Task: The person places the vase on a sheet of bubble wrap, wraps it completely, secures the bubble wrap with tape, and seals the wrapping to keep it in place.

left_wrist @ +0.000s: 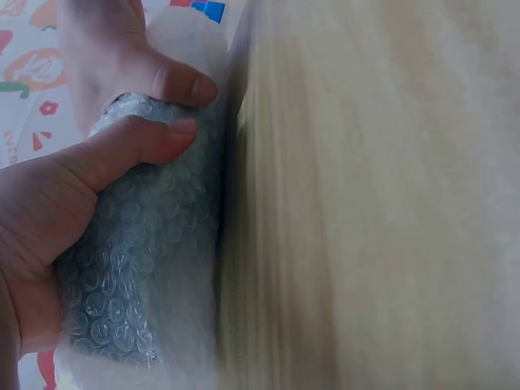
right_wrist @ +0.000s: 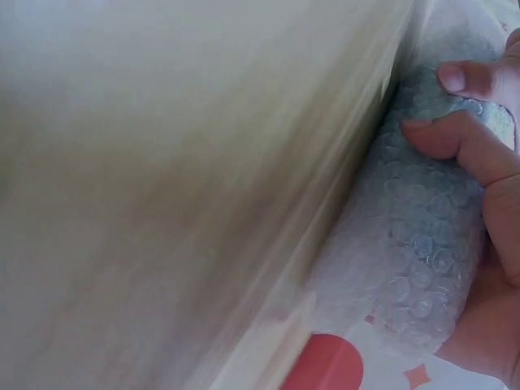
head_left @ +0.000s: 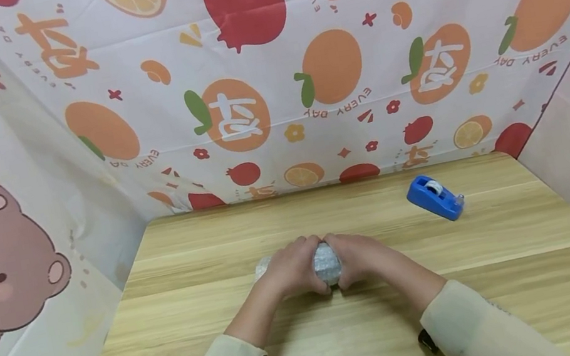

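Your left hand (head_left: 294, 268) and right hand (head_left: 360, 257) both grip the bubble-wrap roll (head_left: 326, 266), thumbs curled over it. Roll's mid-table (head_left: 189, 252). Looks like the wrapping step; next move probably calls for one hand pinning it, the other fetching the tape dispenser (head_left: 431, 198).

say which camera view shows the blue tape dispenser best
The head view: the tape dispenser shows whole on the table, unblocked. The left wrist view shows only a small blue bit at the top edge, probably part of it; the right wrist view shows none of it.
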{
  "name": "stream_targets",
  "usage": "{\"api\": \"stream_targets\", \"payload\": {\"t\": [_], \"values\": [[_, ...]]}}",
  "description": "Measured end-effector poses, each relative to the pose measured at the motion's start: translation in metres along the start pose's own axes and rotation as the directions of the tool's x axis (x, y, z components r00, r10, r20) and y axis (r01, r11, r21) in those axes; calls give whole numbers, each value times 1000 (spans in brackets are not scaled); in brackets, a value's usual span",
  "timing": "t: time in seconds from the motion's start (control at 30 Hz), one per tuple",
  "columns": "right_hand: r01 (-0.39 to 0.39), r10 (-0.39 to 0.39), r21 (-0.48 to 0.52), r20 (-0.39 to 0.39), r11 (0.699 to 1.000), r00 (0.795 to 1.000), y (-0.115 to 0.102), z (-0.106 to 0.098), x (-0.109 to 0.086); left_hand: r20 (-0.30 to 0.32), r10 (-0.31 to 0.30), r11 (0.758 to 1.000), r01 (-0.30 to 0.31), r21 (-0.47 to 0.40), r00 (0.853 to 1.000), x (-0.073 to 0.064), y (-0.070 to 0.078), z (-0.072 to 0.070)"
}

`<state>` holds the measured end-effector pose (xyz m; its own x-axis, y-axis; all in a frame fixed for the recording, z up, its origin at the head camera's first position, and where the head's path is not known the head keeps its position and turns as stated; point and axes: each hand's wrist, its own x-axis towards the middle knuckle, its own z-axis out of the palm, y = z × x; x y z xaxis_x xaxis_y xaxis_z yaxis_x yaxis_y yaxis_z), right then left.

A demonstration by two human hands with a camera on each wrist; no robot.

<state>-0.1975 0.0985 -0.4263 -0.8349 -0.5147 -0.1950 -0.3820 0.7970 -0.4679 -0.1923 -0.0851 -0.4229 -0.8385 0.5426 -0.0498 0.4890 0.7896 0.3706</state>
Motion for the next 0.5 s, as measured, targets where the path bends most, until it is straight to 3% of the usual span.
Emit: {"api": "stream_targets", "payload": {"t": [0.3, 0.5], "values": [[-7, 5, 41, 59, 999, 998, 1, -8, 9, 74, -14, 998, 18, -53, 997, 9, -6, -8], [-6, 2, 58, 74, 998, 997, 3, -9, 11, 57, -25, 998, 29, -57, 998, 9, -8, -6]]}}
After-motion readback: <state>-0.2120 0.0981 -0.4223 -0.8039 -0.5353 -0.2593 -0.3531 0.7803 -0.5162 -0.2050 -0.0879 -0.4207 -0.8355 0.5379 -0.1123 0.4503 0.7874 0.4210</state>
